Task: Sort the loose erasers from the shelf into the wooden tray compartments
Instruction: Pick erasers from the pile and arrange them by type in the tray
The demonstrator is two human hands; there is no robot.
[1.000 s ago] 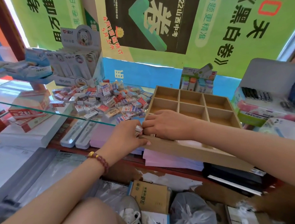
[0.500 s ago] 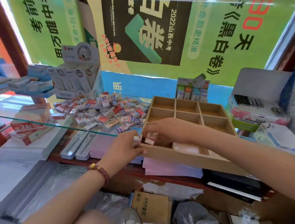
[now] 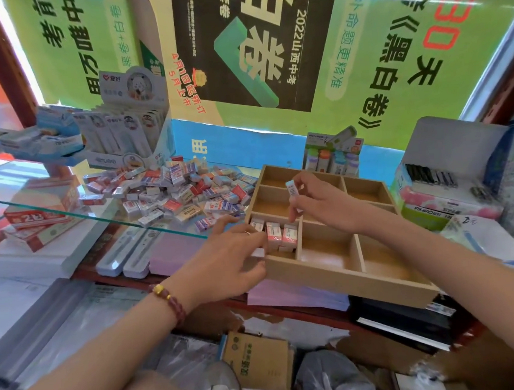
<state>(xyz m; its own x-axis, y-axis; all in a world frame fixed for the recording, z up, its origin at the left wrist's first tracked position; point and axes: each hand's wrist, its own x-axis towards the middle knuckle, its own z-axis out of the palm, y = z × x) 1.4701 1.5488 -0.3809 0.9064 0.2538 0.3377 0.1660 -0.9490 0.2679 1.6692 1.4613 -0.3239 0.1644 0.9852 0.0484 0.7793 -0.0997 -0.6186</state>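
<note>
The right grip (image 3: 321, 205) pinches a small white eraser (image 3: 291, 189) by its lower end. It holds the eraser upright above the left column of the wooden tray (image 3: 348, 281), just beyond the near-left compartment. That compartment already holds a row of pink-and-white erasers (image 3: 275, 235) standing side by side against its far wall. The left grip (image 3: 224, 265) sits at the tray's near-left corner with fingers curled over the rim. A bit of white shows beneath one finger, but I cannot tell whether it grasps an eraser or only steadies the tray. The pile of loose erasers (image 3: 169, 192) lies on the glass shelf (image 3: 34, 194) just left of the tray, so most of the sorting looks undone. The held eraser's label is too small to read, so its kind should be checked against the row first. If it matches, it likely goes in best lowered on end, snug beside the last one, so the row stays neat and none topple. The tray rests on lilac paper stacks (image 3: 174, 250), so bracing its corner while placing seems wise.
</note>
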